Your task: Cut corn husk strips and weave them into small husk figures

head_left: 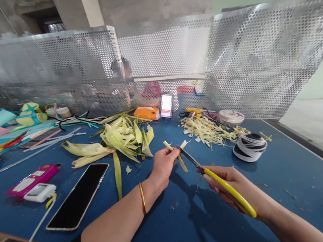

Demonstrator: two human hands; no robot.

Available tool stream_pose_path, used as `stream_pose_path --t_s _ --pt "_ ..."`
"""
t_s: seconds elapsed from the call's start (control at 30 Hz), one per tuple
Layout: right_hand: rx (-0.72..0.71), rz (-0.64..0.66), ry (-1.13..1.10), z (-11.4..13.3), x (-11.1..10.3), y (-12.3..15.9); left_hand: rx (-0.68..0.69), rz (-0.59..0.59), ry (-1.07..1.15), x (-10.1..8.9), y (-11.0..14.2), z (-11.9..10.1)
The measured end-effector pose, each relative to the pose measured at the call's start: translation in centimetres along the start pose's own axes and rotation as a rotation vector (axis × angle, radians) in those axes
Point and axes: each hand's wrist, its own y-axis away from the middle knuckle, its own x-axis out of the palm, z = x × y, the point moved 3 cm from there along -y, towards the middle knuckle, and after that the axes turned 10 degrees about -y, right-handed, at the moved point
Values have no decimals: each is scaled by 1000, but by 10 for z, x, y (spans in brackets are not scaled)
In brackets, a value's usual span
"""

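My left hand (164, 164) pinches a narrow pale-green leaf strip (175, 153) above the blue table (285, 167). My right hand (235, 188) grips yellow-handled scissors (218, 181), whose dark blades meet the strip close to my left fingertips. A gold bangle sits on my left wrist. A pile of green leaves (124, 138) lies just beyond my left hand. A heap of thin cut strips (207, 130) lies beyond the scissors.
A black phone (77, 197) lies at the left near a pink device (33, 179) and a white charger with cable. Black-and-white tape roll (249, 146) and a white roll (231, 117) sit right. Coloured paper lies far left. A perforated metal screen (245, 57) backs the table.
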Motion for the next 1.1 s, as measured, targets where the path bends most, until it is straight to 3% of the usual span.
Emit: stream_pose_path --t_s 0.2,0.37,0.43,0.5,0.63,0.7,0.73,0.83,0.9,0.97,1.1 --pt "-5 -29 23 -5 0 -3 -35 8 41 0 -1 -1" --pt "-73 -304 -58 -1 -20 -9 -100 -2 159 -7 -9 -1" --pt "-72 -349 -41 1 -28 -8 -150 -28 213 -14 -11 -4" --pt "-21 -254 28 3 -30 -5 -227 -62 265 -21 -12 -8" --pt "82 125 161 -3 -26 -1 -240 -51 320 -31 -12 -18" --pt "87 150 205 -8 -33 -6 -213 -29 332 -34 -12 -22" --pt "68 69 225 -9 -40 -10 -199 -28 339 -36 -12 -24" --pt "-101 -356 255 -9 -65 -21 -144 -49 380 -40 -15 -26" --pt "-171 -429 225 -8 -68 -24 -123 -67 418 -42 -16 -26" --pt "-208 -331 210 -9 -59 -26 -123 -67 453 -43 -17 -25" --pt "-247 -72 349 -11 -21 -36 -139 -73 496 -42 -15 -26"
